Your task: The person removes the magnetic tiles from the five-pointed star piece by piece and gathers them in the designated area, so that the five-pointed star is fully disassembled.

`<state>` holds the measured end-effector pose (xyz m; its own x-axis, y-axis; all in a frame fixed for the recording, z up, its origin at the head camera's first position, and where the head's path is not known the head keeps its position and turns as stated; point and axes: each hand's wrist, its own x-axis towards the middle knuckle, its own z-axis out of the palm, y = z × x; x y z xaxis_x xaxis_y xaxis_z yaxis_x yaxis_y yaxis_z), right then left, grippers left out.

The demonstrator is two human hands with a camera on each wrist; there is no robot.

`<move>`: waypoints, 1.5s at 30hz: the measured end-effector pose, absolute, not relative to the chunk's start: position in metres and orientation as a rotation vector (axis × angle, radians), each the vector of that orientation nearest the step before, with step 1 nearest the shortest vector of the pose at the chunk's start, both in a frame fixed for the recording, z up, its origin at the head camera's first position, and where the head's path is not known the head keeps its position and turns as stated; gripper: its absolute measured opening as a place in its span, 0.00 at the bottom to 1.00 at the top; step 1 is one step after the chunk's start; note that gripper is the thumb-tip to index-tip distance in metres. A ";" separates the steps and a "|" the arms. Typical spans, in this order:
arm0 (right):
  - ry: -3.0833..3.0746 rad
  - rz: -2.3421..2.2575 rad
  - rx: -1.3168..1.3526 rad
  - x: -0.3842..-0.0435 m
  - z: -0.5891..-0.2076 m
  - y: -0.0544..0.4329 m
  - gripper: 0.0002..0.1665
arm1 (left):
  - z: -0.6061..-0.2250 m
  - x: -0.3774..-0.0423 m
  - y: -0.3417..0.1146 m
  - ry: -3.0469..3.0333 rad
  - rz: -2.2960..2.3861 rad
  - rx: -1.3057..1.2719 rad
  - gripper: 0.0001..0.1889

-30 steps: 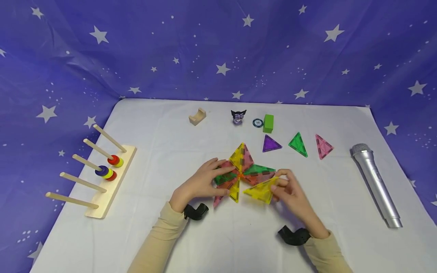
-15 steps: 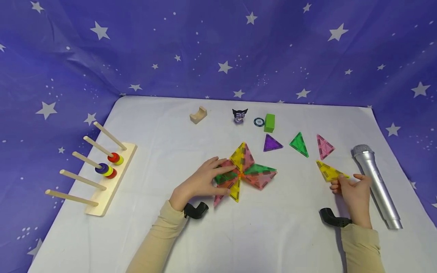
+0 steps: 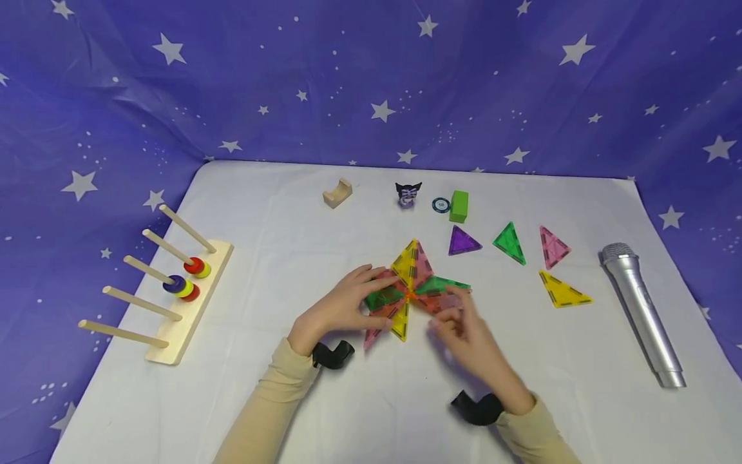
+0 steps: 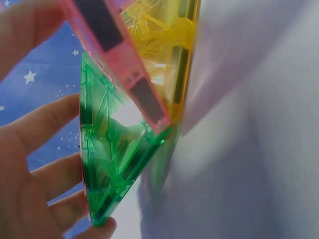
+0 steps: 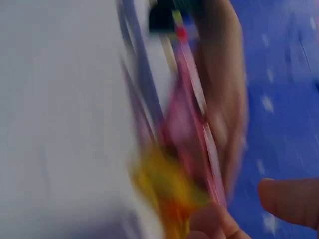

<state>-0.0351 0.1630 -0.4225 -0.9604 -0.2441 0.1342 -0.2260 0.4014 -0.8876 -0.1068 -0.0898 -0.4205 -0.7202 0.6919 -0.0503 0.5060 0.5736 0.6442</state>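
A star-like cluster of translucent magnetic tiles (image 3: 417, 267), in yellow, pink, green and red, stands mid-table. My left hand (image 3: 344, 306) holds its left side, fingers spread along it and thumb at the front. Up close in the left wrist view, fingertips (image 4: 70, 167) meet the edge of a green triangle tile (image 4: 112, 144), beside a pink tile (image 4: 124, 59). My right hand (image 3: 466, 335) is at the cluster's right side, index finger extended and thumb apart, nothing gripped. Its wrist view is blurred. A yellow triangle tile (image 3: 562, 291) lies flat at right.
Purple (image 3: 464, 241), green (image 3: 510, 243) and pink (image 3: 553, 247) triangle tiles lie behind. A silver microphone (image 3: 643, 316) lies far right, a wooden peg stand (image 3: 194, 303) at left. Along the back are a wooden cradle (image 3: 337, 193), a figurine (image 3: 408, 194), a chip (image 3: 441, 205) and a green block (image 3: 459, 206).
My right hand carried the yellow triangle tile from the cluster to the right, let go of it there, and came back to the cluster. My left hand stayed in place.
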 end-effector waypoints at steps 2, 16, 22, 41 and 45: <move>2.527 -1.632 -0.537 -0.031 -0.426 0.135 0.34 | -0.421 -0.108 -0.090 2.510 0.910 1.001 0.38; 2.900 -1.547 -0.346 -0.030 -0.439 0.080 0.20 | -0.427 -0.115 -0.095 2.606 0.932 1.028 0.27; 2.828 -1.547 -0.297 -0.028 -0.440 0.079 0.16 | -0.428 -0.114 -0.094 2.711 0.851 1.026 0.28; 2.651 -2.138 -0.318 -0.031 -0.430 0.142 0.19 | -0.430 -0.113 -0.093 2.692 0.870 0.993 0.28; 2.876 -1.898 0.205 -0.046 -0.428 0.198 0.14 | -0.429 -0.114 -0.094 2.673 0.870 0.950 0.27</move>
<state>-0.0458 0.1981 -0.4279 -0.9453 0.2646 0.1906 -0.0712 0.4031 -0.9124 -0.1139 -0.0936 -0.4291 -0.7814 0.6233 0.0302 0.5216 0.6258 0.5799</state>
